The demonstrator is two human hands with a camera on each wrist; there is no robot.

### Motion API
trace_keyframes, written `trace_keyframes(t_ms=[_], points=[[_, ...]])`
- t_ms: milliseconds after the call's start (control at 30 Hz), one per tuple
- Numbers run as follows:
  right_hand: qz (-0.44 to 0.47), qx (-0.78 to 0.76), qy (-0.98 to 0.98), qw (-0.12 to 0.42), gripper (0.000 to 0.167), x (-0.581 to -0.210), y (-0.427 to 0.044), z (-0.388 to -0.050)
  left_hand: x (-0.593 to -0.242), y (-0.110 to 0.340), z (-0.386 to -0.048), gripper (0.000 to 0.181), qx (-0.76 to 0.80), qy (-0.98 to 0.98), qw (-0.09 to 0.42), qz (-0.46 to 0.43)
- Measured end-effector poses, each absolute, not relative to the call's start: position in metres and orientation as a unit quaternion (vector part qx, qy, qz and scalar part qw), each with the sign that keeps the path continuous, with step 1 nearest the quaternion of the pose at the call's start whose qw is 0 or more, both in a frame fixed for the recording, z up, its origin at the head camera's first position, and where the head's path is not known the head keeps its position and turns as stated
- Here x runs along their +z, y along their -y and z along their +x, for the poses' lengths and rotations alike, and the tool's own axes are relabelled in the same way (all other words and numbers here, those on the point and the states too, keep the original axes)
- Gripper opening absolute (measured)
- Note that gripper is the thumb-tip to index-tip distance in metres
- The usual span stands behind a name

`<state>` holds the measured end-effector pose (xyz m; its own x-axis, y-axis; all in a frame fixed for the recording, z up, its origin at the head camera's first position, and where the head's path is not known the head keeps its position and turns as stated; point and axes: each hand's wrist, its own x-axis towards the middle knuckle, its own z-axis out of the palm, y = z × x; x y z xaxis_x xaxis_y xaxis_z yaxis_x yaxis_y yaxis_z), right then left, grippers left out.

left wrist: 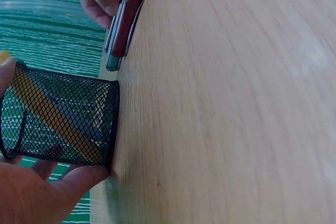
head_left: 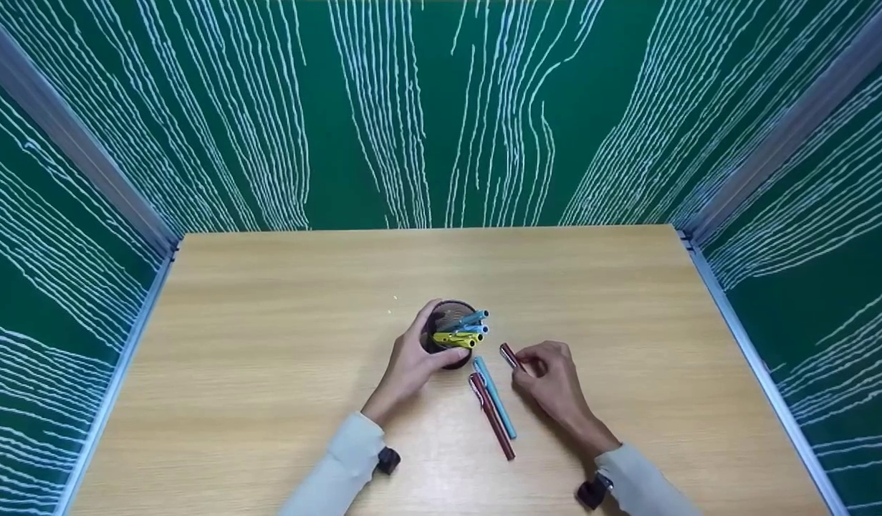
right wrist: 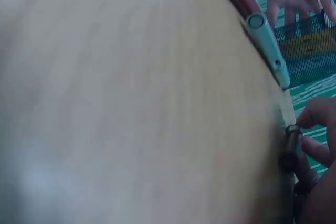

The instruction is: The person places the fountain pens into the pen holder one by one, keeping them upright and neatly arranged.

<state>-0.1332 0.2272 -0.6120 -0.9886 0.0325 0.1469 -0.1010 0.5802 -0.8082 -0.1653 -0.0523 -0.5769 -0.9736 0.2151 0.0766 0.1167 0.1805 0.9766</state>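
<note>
My left hand point(head_left: 410, 360) curls round a black mesh pen holder point(left wrist: 107, 116), thumb on the near side and fingers on the far side. The holder stands upright on the table. Yellow pens point(head_left: 456, 339) and blue pens point(head_left: 475, 319) lean in it, their ends pointing right. Just to its right, my right hand point(head_left: 557, 378) pinches a dark red pen point(head_left: 508, 353) between thumb and fingers, low over the tabletop. Between the hands lie a light blue pen point(head_left: 498, 401) and another dark red pen point(head_left: 493, 417), side by side.
The wooden table point(head_left: 283, 287) has green walls with white wavy lines point(head_left: 483, 129) behind it and at both sides. Grey metal strips point(head_left: 756, 344) run along its side edges. A few tiny white specks point(head_left: 395, 297) lie left of the holder.
</note>
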Motion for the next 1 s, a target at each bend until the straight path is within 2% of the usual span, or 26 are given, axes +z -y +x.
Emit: trace_keyframes(t_ms=[300,1000], points=[[0.052,0.431,0.894,0.112,0.022,-0.626,-0.232,-0.131,-0.577,0.051,-0.165,0.093,0.633,-0.766,0.039,0.110],[0.035,0.421,0.899,0.115,0.020,-0.629,-0.228,-0.130,-0.579,0.050,-0.162,0.092,0.645,-0.755,0.034,0.108]])
